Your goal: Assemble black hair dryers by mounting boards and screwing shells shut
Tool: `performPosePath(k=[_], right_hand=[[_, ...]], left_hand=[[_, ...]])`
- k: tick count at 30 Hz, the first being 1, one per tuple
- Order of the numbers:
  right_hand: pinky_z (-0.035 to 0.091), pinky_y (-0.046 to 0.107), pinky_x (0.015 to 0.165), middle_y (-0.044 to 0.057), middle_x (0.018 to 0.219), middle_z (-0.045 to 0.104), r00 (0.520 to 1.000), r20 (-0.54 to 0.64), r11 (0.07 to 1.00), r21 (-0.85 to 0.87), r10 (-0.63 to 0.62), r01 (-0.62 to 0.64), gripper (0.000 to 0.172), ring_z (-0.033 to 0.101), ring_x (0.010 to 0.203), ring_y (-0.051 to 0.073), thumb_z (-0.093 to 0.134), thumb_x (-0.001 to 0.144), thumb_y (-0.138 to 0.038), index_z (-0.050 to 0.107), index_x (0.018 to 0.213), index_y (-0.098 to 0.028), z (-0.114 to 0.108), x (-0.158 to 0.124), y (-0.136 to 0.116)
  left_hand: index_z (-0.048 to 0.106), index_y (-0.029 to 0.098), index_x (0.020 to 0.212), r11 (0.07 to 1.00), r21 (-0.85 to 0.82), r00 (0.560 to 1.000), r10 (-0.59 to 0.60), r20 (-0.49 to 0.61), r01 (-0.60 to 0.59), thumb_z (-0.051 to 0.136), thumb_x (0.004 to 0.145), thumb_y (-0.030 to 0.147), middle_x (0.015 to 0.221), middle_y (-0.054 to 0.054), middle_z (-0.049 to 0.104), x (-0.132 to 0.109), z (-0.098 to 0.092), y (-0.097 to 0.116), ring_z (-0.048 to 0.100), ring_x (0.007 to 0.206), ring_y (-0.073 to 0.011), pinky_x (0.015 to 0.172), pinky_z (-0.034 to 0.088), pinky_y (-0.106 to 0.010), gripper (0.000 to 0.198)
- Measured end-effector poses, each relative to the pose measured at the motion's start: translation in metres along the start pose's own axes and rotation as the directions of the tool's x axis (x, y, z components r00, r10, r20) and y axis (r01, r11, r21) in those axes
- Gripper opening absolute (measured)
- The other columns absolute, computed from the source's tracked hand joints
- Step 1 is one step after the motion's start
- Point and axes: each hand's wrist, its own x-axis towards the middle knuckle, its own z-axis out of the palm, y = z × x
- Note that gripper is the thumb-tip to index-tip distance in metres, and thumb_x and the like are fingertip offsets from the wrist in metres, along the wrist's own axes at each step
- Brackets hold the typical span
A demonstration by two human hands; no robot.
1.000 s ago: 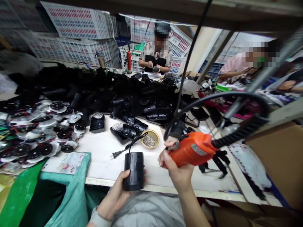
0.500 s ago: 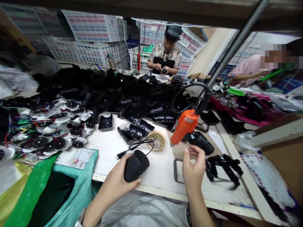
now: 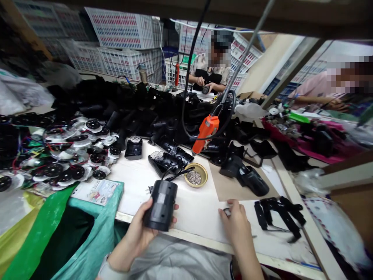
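Observation:
My left hand [image 3: 142,225] is wrapped round a black cylindrical plastic housing [image 3: 161,205], now upright with its screw-holed side facing me. A black power cord [image 3: 177,174] comes out behind its top. My right hand [image 3: 237,223] is down at the table, fingers closed on a dark thin-rimmed bracket [image 3: 227,211] mostly hidden under the palm. A brass-coloured bowl [image 3: 204,182] of small screws stands beyond the housing. Above the table hangs an orange electric screwdriver [image 3: 205,134], untouched.
Black brackets [image 3: 276,214] lie at the right, near black housings [image 3: 253,181]. Motor parts with black discs [image 3: 70,155] are heaped left, behind a green bag [image 3: 55,229]. More black housings [image 3: 170,157] cover the back. Two other people sit across, a co-worker's hands [image 3: 205,85] holding a dark part.
The housing has been turned more upright, its side towards me. My right hand has lowered onto the bracket lying on the table. The screwdriver has swung up and away to the left.

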Motion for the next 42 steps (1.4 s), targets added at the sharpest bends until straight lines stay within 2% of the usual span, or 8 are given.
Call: performPosePath(k=[4,8,13,16,21,27,35,42], right_hand=[[0.049,0.039,0.067,0.002,0.077,0.059,0.989,0.103,0.987,0.132,-0.103,0.089,0.021,0.064,0.071,0.028,0.048,0.084,-0.033,0.057,0.101,-0.024,-0.012,0.001,0.005],[0.054,0.038,0.076,0.003,0.086,0.060,0.953,0.138,0.917,0.337,-0.271,0.212,0.027,0.066,0.079,0.024,0.047,0.097,-0.043,0.059,0.112,-0.024,-0.035,-0.005,-0.014],[0.054,0.031,0.074,0.003,0.101,0.053,0.802,0.219,0.621,0.750,-0.555,0.225,0.017,0.066,0.078,0.017,0.047,0.106,-0.036,0.062,0.107,-0.026,-0.042,-0.031,-0.058],[0.047,0.025,0.058,0.000,0.093,0.050,0.807,0.101,0.440,0.873,-0.582,0.208,0.016,0.055,0.064,0.012,0.048,0.105,-0.033,0.062,0.100,-0.026,-0.018,-0.044,-0.077],[0.044,0.024,0.059,-0.005,0.075,0.044,0.860,0.070,0.487,0.846,-0.506,0.218,0.027,0.049,0.066,0.014,0.078,0.084,-0.031,0.066,0.107,-0.023,0.026,-0.043,-0.093],[0.047,0.024,0.050,-0.003,0.081,0.052,0.815,0.117,0.486,0.846,-0.567,0.217,0.025,0.054,0.051,0.011,0.060,0.101,-0.033,0.067,0.123,-0.024,0.037,-0.034,-0.093],[0.056,0.034,0.083,0.006,0.103,0.062,0.654,0.048,0.443,0.773,-0.755,0.454,0.041,0.063,0.094,0.022,0.053,0.103,-0.021,0.059,0.142,-0.031,0.049,-0.037,-0.091],[0.049,0.039,0.087,0.006,0.100,0.056,0.666,-0.038,0.474,0.673,-0.745,0.568,0.035,0.055,0.096,0.024,0.053,0.103,-0.018,0.062,0.135,-0.028,0.056,-0.039,-0.090]], left_hand=[[0.053,0.004,0.138,0.869,-0.448,0.957,-0.089,0.275,0.209,0.066,0.086,0.060,0.086,-0.011,0.073,-0.003,-0.002,0.003,0.068,0.061,-0.0133,0.055,0.058,-0.019,0.077],[0.043,0.005,0.146,0.765,-0.605,0.953,-0.040,0.300,0.223,0.046,0.100,0.052,0.078,-0.004,0.067,-0.002,-0.004,0.005,0.063,0.054,-0.0061,0.051,0.052,-0.009,0.065],[0.065,0.008,0.122,0.990,-0.140,0.991,0.042,0.127,-0.024,0.078,0.071,0.067,0.091,-0.013,0.074,-0.001,-0.009,0.004,0.071,0.068,-0.0203,0.062,0.061,-0.028,0.079],[0.064,0.020,0.127,0.970,0.109,0.975,0.212,0.064,-0.218,0.094,0.062,0.043,0.116,-0.009,0.074,-0.003,-0.020,0.003,0.072,0.101,-0.0275,0.089,0.058,-0.032,0.075],[0.025,0.023,0.158,0.619,0.686,0.917,0.347,0.196,-0.381,0.086,0.075,0.045,0.154,-0.018,0.049,0.002,-0.032,0.010,0.043,0.146,-0.0374,0.119,0.035,-0.047,0.105],[0.016,0.022,0.162,0.257,0.880,0.867,0.420,0.270,-0.398,0.073,0.087,0.049,0.170,-0.015,0.025,0.006,-0.036,0.017,0.024,0.157,-0.0307,0.129,0.017,-0.047,0.098],[0.018,0.029,0.164,-0.090,0.974,0.914,0.338,0.226,-0.207,0.070,0.084,0.044,0.160,-0.013,0.043,-0.005,-0.016,0.015,0.050,0.141,-0.0371,0.113,0.044,-0.050,0.097],[0.021,0.027,0.164,-0.149,0.977,0.913,0.357,0.195,-0.150,0.066,0.079,0.039,0.138,-0.013,0.056,-0.004,0.002,0.010,0.063,0.120,-0.0371,0.099,0.052,-0.051,0.097]])
